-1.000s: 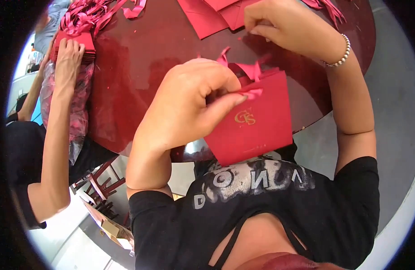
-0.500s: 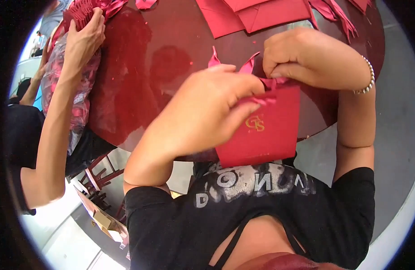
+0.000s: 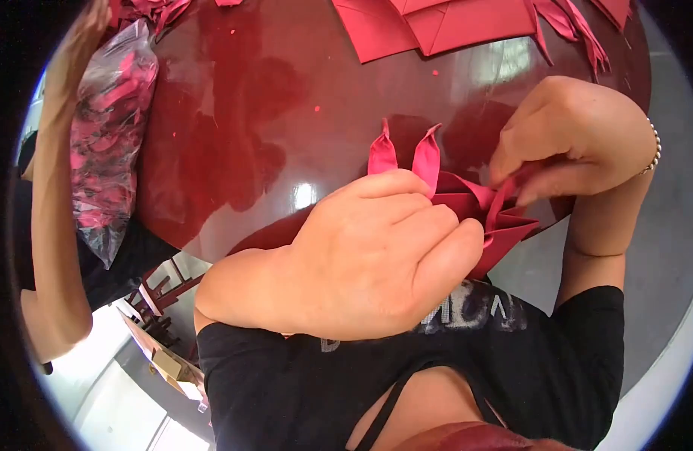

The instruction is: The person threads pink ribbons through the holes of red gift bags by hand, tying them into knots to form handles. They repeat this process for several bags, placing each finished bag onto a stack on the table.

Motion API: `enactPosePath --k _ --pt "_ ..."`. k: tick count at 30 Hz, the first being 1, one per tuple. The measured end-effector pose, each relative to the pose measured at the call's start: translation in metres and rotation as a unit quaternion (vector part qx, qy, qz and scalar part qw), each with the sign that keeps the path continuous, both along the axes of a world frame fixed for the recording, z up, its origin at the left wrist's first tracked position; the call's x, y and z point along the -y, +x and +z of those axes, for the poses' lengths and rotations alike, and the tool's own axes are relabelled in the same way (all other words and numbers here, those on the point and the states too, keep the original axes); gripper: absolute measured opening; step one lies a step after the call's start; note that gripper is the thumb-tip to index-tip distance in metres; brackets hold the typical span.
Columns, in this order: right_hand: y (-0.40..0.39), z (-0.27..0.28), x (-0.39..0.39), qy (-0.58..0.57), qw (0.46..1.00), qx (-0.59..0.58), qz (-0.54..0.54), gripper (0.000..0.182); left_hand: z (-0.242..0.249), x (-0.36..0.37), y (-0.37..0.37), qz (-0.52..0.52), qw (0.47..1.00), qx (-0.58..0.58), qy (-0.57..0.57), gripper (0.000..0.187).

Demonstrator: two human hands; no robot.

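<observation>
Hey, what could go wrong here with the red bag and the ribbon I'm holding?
The left hand wraps tightly around the red paper bag, so it may crease or crush. The right hand pinches a thin ribbon at the bag's top; a hard pull might tear the paper there. The bag sits at the table edge and might drop if released.

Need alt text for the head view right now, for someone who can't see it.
The left hand grips a small red paper bag at the edge of a glossy dark red table, while the right hand pinches its pink ribbon. Flat red paper pieces lie at the far side; another person's arm is at left beside a clear plastic bag.
</observation>
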State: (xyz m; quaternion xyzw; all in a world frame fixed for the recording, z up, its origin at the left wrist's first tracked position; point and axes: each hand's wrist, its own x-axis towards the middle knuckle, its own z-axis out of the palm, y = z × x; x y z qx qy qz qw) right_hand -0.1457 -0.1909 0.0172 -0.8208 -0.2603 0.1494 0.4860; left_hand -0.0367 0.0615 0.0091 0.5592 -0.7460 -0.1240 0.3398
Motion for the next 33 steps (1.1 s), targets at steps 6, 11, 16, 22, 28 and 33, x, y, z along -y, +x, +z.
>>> enactPosePath --k 6,11,16,22,28,33 --pt "0.006 0.003 0.001 0.023 0.996 0.008 -0.087 0.011 0.001 0.003 -0.001 0.011 1.000 0.004 -0.017 0.027" --pt "0.013 -0.034 -0.013 -0.225 0.939 0.173 -0.192 0.004 -0.001 -0.001 -0.002 0.006 1.000 -0.009 -0.023 0.029" --pt "0.024 -0.019 -0.020 -0.044 0.975 0.116 -0.186 0.012 0.002 -0.003 0.000 -0.047 0.998 -0.026 -0.017 0.031" --pt "0.032 -0.032 -0.046 -0.034 0.978 0.094 -0.182 0.024 0.001 -0.003 -0.002 -0.079 0.996 -0.022 -0.025 0.031" --pt "0.034 -0.044 -0.051 -0.050 0.985 0.093 -0.136 0.018 -0.001 -0.004 -0.002 -0.077 0.996 -0.016 -0.038 0.031" --pt "0.035 -0.034 -0.043 -0.059 0.973 0.079 -0.209 0.013 -0.001 -0.002 0.001 -0.042 0.999 -0.012 -0.018 0.025"
